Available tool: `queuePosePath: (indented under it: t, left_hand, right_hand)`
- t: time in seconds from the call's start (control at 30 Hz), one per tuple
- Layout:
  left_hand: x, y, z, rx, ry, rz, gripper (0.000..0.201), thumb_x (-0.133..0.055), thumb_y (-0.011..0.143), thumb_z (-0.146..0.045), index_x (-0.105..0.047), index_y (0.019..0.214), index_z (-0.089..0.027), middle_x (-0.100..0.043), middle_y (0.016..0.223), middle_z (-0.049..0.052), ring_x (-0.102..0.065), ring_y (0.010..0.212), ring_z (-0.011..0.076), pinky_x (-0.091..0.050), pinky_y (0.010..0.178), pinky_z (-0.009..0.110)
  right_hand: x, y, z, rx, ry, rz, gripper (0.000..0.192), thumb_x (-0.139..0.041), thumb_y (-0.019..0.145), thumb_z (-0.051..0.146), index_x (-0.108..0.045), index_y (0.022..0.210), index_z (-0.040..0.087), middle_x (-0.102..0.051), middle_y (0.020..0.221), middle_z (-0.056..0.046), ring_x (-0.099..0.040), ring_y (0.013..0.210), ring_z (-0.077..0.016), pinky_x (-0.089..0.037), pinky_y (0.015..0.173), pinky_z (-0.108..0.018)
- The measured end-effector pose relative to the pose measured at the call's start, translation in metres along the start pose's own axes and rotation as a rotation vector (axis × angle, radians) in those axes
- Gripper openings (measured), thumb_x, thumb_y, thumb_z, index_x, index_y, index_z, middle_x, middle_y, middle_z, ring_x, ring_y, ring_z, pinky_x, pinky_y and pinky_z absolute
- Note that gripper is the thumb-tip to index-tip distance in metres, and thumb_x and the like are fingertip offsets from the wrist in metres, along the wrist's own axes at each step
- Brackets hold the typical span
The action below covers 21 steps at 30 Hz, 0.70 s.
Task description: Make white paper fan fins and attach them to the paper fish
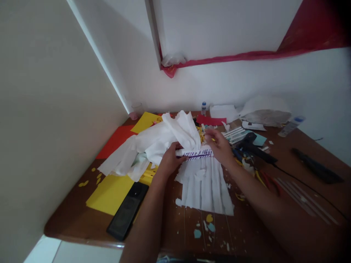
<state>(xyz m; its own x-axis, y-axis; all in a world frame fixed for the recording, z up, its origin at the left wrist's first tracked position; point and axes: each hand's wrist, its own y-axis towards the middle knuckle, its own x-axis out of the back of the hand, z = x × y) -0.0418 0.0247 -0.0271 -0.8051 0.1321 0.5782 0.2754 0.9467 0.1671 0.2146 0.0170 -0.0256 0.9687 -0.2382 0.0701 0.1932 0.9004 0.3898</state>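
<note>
My left hand [171,157] is closed on the left end of a long white piece with purple markings [197,154]; its exact kind is unclear. Below that piece lies pleated white paper [205,186], with several thin strands trailing from its lower edge. My right hand [218,143] is at the right end of the marked piece, thumb and fingers pinched together at a small whitish bit [203,128], too blurred to name. Behind both hands a crumpled white sheet [164,140] is heaped up.
Left are yellow paper [112,193], red paper [116,140] and a black phone [128,210]. To the right lie a glue gun [256,149] with its cord, glue sticks [304,201] and a dark tool [316,166]. A small bottle [203,108] stands by the wall. Paper scraps litter the front.
</note>
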Motion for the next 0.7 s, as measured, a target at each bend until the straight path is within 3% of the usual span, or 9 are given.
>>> queuePosePath:
  t: [0.23,0.4,0.5,0.7]
  left_hand:
    - [0.009,0.0,-0.002,0.023,-0.049,-0.126,0.067,-0.088,0.085,-0.049,-0.056,0.141,-0.03,-0.078,0.127,0.005,-0.075,0.11,0.0242,-0.056,0.096,0.035]
    - [0.009,0.003,0.004,0.124,0.037,-0.155,0.066,-0.08,0.09,-0.061,-0.058,0.143,-0.029,-0.078,0.125,0.007,-0.076,0.106,0.0261,-0.057,0.093,0.038]
    - [0.005,0.005,0.008,0.106,0.061,-0.181,0.065,-0.078,0.092,-0.058,-0.058,0.145,-0.026,-0.077,0.127,0.01,-0.074,0.114,0.028,-0.056,0.101,0.042]
    - [0.003,0.004,0.0,-0.082,0.198,-0.347,0.051,-0.074,0.098,-0.048,-0.064,0.14,-0.022,-0.067,0.14,0.014,-0.067,0.128,0.0305,-0.056,0.109,0.046]
  right_hand:
    - [0.073,-0.04,0.027,0.029,-0.142,-0.039,0.04,-0.071,0.102,0.056,-0.069,0.131,0.029,-0.077,0.129,-0.009,-0.073,0.121,-0.0275,-0.06,0.107,-0.047]
    - [0.099,-0.062,0.027,-0.008,-0.323,-0.08,0.037,-0.065,0.104,0.057,-0.07,0.127,0.028,-0.08,0.121,-0.008,-0.076,0.109,-0.0277,-0.061,0.102,-0.046]
    - [0.101,-0.066,0.026,-0.016,-0.458,0.028,0.034,-0.06,0.107,0.053,-0.07,0.128,0.028,-0.08,0.123,-0.009,-0.077,0.108,-0.0278,-0.062,0.1,-0.043]
    - [0.101,-0.071,0.019,0.066,-0.71,0.417,0.034,-0.053,0.109,0.043,-0.071,0.132,0.026,-0.078,0.131,-0.013,-0.075,0.114,-0.029,-0.058,0.103,-0.044]
